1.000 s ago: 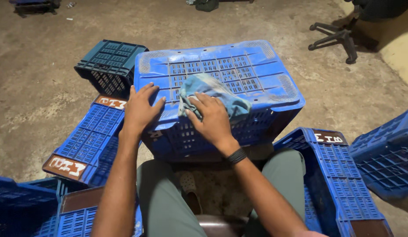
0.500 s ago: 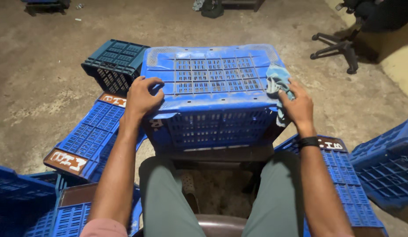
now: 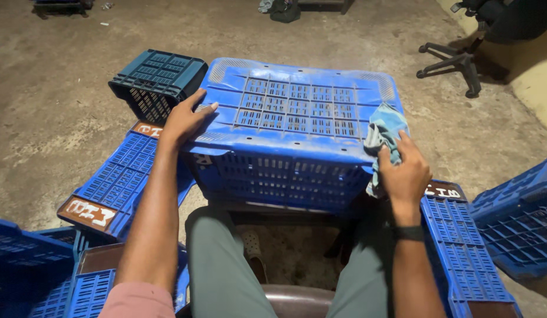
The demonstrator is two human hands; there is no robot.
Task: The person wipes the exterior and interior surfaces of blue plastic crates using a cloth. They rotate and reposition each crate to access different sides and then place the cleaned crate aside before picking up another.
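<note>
An upturned blue plastic crate (image 3: 297,112) rests in front of my knees, its slotted bottom facing up. My left hand (image 3: 184,121) lies flat on its near left corner, fingers spread. My right hand (image 3: 406,171) presses a crumpled light-blue cloth (image 3: 384,131) against the crate's near right corner and side wall. A dark band sits on my right wrist.
Several more blue crates lie around: a dark teal one (image 3: 157,82) behind left, flat ones at left (image 3: 117,182), at bottom left (image 3: 26,271) and right (image 3: 462,247), another at far right (image 3: 521,212). An office chair base (image 3: 456,62) stands on the concrete floor at back right.
The crate has turned a little clockwise. My right hand slid the cloth from the top's middle to the right corner and down its edge. My left hand flattened on the left corner.
</note>
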